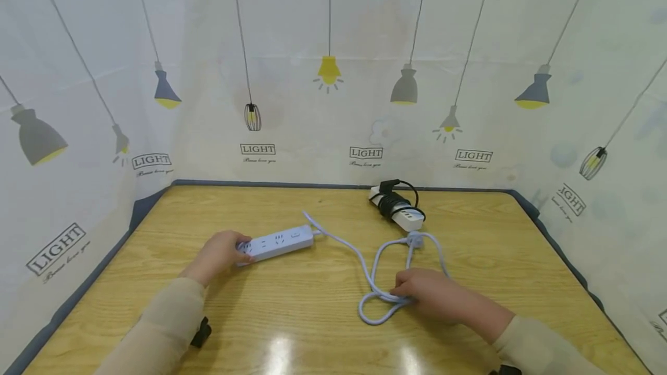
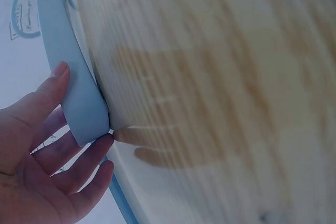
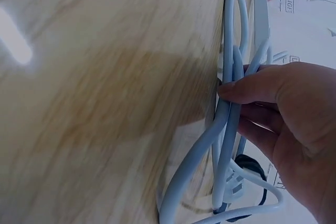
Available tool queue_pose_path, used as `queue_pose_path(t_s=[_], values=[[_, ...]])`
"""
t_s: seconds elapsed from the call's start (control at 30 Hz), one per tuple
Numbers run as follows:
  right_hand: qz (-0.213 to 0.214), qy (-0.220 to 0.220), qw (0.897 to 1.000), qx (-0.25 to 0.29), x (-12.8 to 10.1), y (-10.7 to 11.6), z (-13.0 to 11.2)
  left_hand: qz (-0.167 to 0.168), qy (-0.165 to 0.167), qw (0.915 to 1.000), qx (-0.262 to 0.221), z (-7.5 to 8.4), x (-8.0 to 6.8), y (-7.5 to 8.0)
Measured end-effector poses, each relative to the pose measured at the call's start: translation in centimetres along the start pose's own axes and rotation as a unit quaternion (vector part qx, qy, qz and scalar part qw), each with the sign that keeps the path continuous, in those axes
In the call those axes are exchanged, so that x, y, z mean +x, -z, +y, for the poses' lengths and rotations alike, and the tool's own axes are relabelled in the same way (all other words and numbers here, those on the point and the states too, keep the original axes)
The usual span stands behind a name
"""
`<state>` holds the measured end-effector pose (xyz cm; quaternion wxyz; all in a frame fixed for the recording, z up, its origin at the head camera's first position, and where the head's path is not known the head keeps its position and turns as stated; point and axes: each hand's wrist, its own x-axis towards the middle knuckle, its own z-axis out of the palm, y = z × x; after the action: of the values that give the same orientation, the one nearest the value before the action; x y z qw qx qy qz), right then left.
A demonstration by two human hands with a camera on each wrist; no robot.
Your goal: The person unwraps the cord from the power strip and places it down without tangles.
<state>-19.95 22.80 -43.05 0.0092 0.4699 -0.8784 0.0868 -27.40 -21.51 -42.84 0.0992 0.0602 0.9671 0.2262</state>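
A white power strip (image 1: 283, 242) lies on the wooden table, angled slightly upward to the right. My left hand (image 1: 216, 253) grips its left end, thumb along the near side and fingers across from it, as the left wrist view also shows around the strip (image 2: 73, 66). From the strip's right end a white cable (image 1: 359, 256) runs in loose loops to a plug (image 1: 414, 239). Where the loops gather, my right hand (image 1: 435, 294) pinches several strands of cable (image 3: 223, 114) between thumb and fingers.
Behind the plug, near the back edge, lies a second white power strip (image 1: 410, 220) with a black cord (image 1: 389, 204) wound round it. A curtain (image 1: 312, 120) printed with lamps borders the wooden table (image 1: 292, 323) at the back and sides.
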Motion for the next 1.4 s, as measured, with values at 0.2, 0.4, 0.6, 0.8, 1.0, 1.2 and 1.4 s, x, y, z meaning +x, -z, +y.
queue_pose_path(t_s=[0.2,0.4,0.6,0.8,1.0,1.2,1.4], values=[[0.000,0.006,1.000,-0.019,1.4,-0.3,-0.3,0.004,0.004,1.0000,-0.005,0.0,0.1,-0.1],[0.022,0.028,0.999,-0.036,3.4,-0.7,-1.2,0.013,0.007,0.9998,-0.011,-0.1,0.5,0.2],[0.020,0.041,0.998,-0.034,5.8,-0.9,-1.8,0.019,0.007,0.9997,-0.012,-0.3,1.3,0.3],[0.023,0.039,0.998,-0.045,8.2,-1.5,-1.9,0.024,0.009,0.9996,0.008,-0.4,1.8,0.6],[0.023,0.019,0.998,-0.054,10.5,-1.9,-1.9,0.036,0.001,0.9991,0.022,-0.4,2.2,1.2],[0.000,0.010,0.998,-0.067,12.5,-1.9,-2.2,0.028,0.012,0.9995,0.012,-0.9,3.1,1.7],[-0.021,-0.009,0.996,-0.084,14.7,-2.1,-2.4,0.030,0.009,0.9994,0.016,-1.8,4.2,2.0]])
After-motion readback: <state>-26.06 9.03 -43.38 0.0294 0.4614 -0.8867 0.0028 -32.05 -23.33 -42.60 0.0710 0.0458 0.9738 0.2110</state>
